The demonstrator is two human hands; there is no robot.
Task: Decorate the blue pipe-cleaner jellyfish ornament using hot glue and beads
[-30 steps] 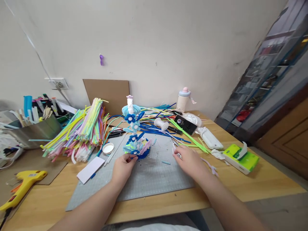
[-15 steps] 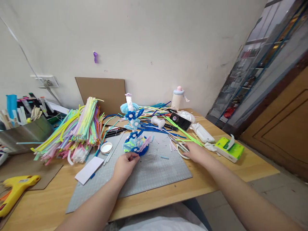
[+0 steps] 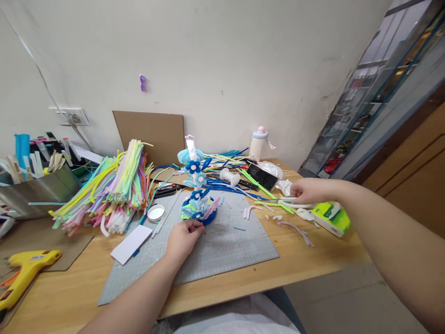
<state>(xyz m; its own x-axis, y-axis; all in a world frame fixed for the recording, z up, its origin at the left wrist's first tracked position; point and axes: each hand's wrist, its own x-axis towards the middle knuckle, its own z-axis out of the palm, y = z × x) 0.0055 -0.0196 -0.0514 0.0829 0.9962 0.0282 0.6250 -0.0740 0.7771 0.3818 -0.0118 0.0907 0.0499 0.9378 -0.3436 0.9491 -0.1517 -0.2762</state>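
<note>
The left hand (image 3: 186, 237) sits at the near edge of the blue flower ornament (image 3: 197, 205), upright on the grey mat (image 3: 239, 255); whether it grips anything is hard to tell. The right hand (image 3: 306, 191) is clasped around scissors (image 3: 287, 201) beside the tissue pack (image 3: 332, 221).

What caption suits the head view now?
Left hand at a flowered craft's base, right hand holding scissors near green tissue pack.

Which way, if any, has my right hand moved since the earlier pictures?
Yes: your right hand has moved right and forward, judged against the mat.
</note>
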